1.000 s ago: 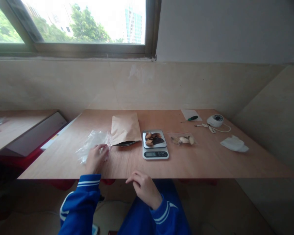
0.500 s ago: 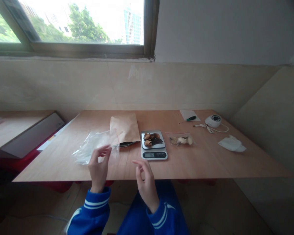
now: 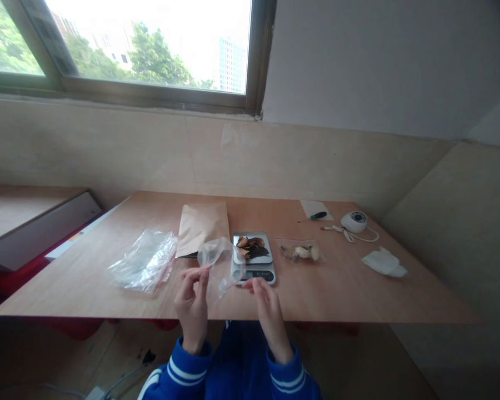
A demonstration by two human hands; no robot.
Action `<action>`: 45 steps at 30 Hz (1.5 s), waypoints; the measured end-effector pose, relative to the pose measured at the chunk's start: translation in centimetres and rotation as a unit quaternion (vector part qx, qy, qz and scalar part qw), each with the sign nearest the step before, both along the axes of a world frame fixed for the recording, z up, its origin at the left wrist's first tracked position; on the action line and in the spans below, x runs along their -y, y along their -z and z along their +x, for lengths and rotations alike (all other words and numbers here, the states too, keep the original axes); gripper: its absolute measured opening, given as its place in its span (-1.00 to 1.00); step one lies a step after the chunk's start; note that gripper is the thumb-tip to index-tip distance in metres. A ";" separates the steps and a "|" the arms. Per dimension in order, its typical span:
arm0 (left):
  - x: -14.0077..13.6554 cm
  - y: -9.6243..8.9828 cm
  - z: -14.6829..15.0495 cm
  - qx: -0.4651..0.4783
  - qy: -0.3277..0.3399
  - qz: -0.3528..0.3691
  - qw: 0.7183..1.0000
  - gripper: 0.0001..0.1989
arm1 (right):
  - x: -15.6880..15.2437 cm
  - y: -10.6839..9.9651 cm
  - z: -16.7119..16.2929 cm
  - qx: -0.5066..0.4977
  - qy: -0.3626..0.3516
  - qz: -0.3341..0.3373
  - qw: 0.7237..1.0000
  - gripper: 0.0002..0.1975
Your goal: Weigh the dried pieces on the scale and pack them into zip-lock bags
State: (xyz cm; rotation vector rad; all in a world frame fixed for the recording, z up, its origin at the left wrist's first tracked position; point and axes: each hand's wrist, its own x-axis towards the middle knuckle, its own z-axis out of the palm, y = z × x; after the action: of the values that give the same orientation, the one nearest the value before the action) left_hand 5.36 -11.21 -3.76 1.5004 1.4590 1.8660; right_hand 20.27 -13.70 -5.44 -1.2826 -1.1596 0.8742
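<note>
A clear zip bag (image 3: pixel 221 269) hangs between my two hands, in front of the kitchen scale. My left hand (image 3: pixel 193 297) pinches its left side, and my right hand (image 3: pixel 268 305) grips the opposite side. On the pan of the kitchen scale (image 3: pixel 267 275) lie brown dried slices (image 3: pixel 252 247), partly behind the bag. Beyond my left hand a brown paper bag (image 3: pixel 204 225) lies flat, its lower edge partly covered by the clear bag. More clear plastic bags (image 3: pixel 144 261) lie to the left. Right of the scale sits a filled clear bag (image 3: pixel 300 252) with pale pieces inside.
A screwdriver (image 3: pixel 318 215) rests on white paper (image 3: pixel 310 208) at the back right. A white dome camera (image 3: pixel 354 221) with its cable and a crumpled white tissue (image 3: pixel 384 262) are farther right. The wooden table's (image 3: pixel 337 300) front edge runs close to my body.
A clear bag has come away from the pile on the left and is now between both hands. My left hand has moved right, and my right hand has closed on the bag's other side.
</note>
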 end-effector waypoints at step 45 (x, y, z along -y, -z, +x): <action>-1.8 2.0 4.1 0.019 0.068 0.081 0.994 -0.87 | -5.8 -11.0 3.3 0.312 -0.222 0.150 0.911 -0.41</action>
State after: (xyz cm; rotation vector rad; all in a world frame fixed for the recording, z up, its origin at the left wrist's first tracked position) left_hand 9.48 -9.43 -5.72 1.5859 1.1801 1.9578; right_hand 23.58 -7.87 5.52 -1.0796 -2.0702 0.5688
